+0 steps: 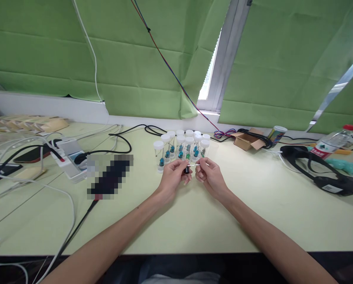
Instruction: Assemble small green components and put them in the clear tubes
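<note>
My left hand (172, 175) is closed, pinching a small black piece (186, 170) with pale marking, too small to name. Between the two hands runs a thin white stick-like piece (193, 165). My right hand (210, 174) pinches its right end, and its left end meets the fingers of my left hand. Just beyond the hands stands a cluster of several clear tubes (158, 154) with white caps, upright on the table. Blue or green pieces and thin wires show inside them. My fingers partly hide the nearest tubes.
A power strip (67, 152) with cables and a pixelated dark object (111, 177) lie to the left. A cardboard box (247, 141), a printed can (277, 135), a plastic bottle (331, 142) and a black headset-like frame (321, 173) stand or lie to the right. Green blinds hang behind.
</note>
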Demonstrator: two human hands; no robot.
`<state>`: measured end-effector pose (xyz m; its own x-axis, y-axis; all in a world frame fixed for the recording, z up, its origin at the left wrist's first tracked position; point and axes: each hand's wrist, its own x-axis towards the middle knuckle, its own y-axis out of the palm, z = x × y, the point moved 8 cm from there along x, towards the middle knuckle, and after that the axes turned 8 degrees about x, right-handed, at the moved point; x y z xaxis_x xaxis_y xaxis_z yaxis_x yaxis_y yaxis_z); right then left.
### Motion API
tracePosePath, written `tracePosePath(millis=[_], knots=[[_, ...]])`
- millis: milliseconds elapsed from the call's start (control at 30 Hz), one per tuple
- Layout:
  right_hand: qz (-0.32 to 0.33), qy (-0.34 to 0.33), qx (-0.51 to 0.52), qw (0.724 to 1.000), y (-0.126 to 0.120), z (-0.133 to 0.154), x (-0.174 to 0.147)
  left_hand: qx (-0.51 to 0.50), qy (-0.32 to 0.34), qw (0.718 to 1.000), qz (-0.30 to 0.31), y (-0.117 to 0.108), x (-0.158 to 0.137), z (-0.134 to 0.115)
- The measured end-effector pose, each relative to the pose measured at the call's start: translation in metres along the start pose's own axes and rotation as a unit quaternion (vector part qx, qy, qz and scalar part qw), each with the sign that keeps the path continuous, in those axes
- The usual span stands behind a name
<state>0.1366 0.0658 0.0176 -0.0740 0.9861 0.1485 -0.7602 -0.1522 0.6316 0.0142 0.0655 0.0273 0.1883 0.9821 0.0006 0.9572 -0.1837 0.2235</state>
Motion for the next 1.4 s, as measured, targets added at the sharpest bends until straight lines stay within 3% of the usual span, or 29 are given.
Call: tracePosePath(millis=[267, 733, 1400], knots=[[-0.002, 0.006, -0.003, 1.0, 0.003, 0.001, -0.001, -0.041, -0.024, 0.999, 0.003, 0.0, 0.001, 0.002], [-0.01, -0.085, -0.2, 0.976, 0.003, 0.014, -0.003, -0.02, -0.007, 1.0, 0.011, 0.0, 0.001, 0.001], [-0.029, -0.093, -0.269, 0.958, -0.001, 0.018, -0.003, 0.033, 0.033, 0.999, 0.015, -0.001, 0.001, -0.005]])
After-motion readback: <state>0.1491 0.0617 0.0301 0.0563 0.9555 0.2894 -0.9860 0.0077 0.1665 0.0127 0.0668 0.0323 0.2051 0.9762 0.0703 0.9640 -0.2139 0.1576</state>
